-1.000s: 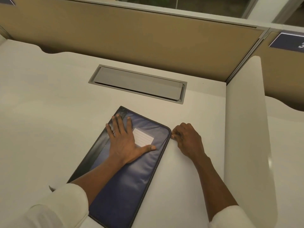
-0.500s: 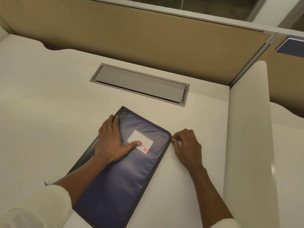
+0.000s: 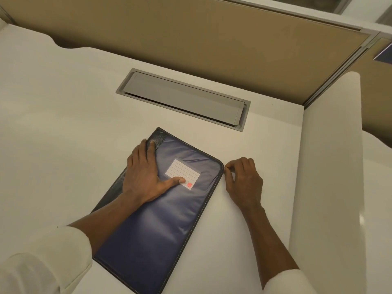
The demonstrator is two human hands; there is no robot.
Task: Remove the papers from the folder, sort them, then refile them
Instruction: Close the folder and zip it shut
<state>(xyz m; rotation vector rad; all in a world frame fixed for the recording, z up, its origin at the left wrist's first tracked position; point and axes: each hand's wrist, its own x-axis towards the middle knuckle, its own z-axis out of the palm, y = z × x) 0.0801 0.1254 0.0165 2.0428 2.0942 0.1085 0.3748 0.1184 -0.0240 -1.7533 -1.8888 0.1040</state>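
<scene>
While a closed dark blue zip folder (image 3: 154, 213) is lying slantwise across the lower centre of the frame on a white desk (image 3: 53, 128), a person in pale sleeves is working at it with both bare hands. The left hand (image 3: 146, 177) is resting flat and open on the folder's upper left part, fingers spread toward its black far corner, the thumb stretching right so that its tip is touching the lower edge of a white ruled label (image 3: 182, 174) with a small red square. That hand is gripping nothing; it is simply pressing down on the cover. The right hand (image 3: 244, 181) is sitting on the desk just beside the folder's rounded upper right corner, its fingers curling inward and the thumb and forefinger pinching together right at the stitched edge, where the zip is running; the thing being pinched is too small to make out, so whether it is the zip pull cannot be told. Above the folder, in the centre of the frame, a grey cable hatch (image 3: 184, 98) is sitting recessed in the desktop, its lid slightly raised. A tan partition panel (image 3: 201, 32) is running across the top of the frame, and a white side divider (image 3: 331, 166) is standing along the right edge.
</scene>
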